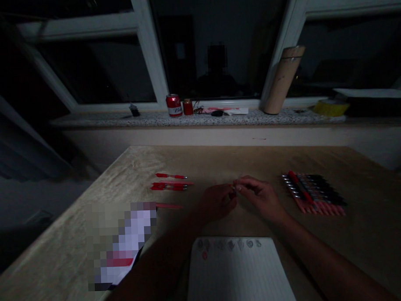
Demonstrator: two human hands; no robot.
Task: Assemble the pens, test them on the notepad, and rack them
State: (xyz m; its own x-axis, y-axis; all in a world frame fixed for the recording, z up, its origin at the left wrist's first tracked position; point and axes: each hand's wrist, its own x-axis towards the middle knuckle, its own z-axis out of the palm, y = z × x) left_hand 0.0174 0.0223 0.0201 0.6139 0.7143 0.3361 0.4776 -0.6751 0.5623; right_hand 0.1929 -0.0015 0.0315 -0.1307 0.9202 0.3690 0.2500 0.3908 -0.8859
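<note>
The person's left hand (218, 201) held a small, mostly hidden red object (232, 195) over the tan table (201, 163), while the right hand (259, 194) pinched narrowly at its end. Nearer the body lay a white lined notepad (238, 276); rightward, 1 red-and-black pen (300, 187) rested across a row of black-and-pink pens (323, 191).

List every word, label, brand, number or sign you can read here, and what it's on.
"Bu": start of script on the red can's white label; the rest is unclear.
Notebook: a row of dark drawn marks and one red one; no readable words.
Red pens and row of pens: any print too small.
Wood-coloured flask: small dark marks, unreadable.
Phone: pixelated, unreadable.
</note>
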